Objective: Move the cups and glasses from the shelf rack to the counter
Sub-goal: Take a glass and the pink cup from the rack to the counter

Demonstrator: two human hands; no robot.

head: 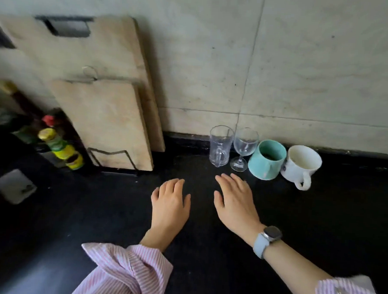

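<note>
Both hands, left (pixel 171 202) and right (pixel 236 200), lie flat and empty, fingers spread, on the black counter (pixel 319 221). Beyond them by the wall stand a glass mug (pixel 220 146), wineglass (pixel 244 147), teal cup (pixel 267 159) and white cup (pixel 301 164).

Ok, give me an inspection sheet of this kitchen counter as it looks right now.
Surface: black counter, dark, mostly bare.
Job's things: glass mug, wine glass, teal cup and white mug upright in a row by the wall.
Clutter: two cutting boards leaning on the wall; bottles at left.
Fingers: left hand and right hand open, empty.
Cables: nothing seen.
Surroundings: pale tiled wall; shelf rack not in view.
</note>
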